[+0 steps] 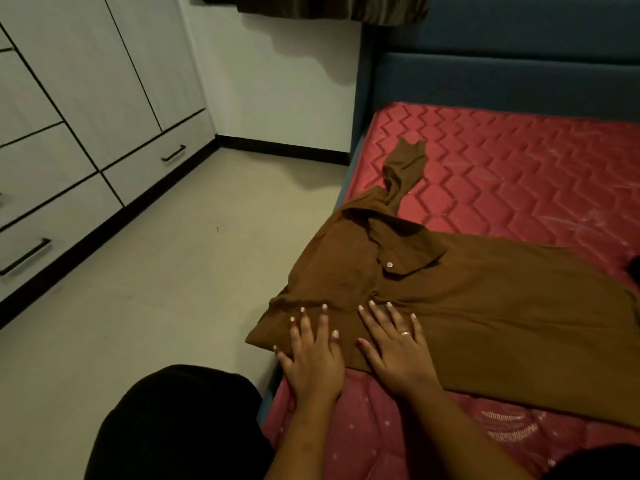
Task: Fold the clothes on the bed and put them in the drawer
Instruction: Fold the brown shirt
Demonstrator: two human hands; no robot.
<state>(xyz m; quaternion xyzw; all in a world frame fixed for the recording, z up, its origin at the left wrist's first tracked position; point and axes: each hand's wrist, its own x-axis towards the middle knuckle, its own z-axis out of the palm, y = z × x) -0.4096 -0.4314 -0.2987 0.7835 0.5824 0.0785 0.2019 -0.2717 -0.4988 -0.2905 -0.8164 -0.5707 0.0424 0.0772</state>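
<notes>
Showing at far left a pale grey panelled cabinet front, with a closed lower drawer carrying a black bar handle. Spreading out beside it, a beige tiled floor, and rising at the bottom edge of the view a knee in black fabric.

Lying next at the left edge of the red quilted mattress, toward its near-left corner, a brown buttoned cotton shirt: spreading flat from that edge across toward the right side, its folded end hanging slightly over the left edge. Trailing away toward the headboard end, one twisted brown sleeve. Catching the light on a flap near the collar, a small pale button.

Pressing down on the shirt's near-left part, the left hand, fully open, fingers straight and spread, gripping nothing. Resting just beside it, the right hand, equally flat with fingers splayed on the cloth, wearing a silver ring and holding nothing.

Standing behind the mattress, a blue padded fabric headboard. Hanging at the top, the hem of a dark brown curtain. Peeking in at the mattress's right side, a small black item, too cropped for telling what.
</notes>
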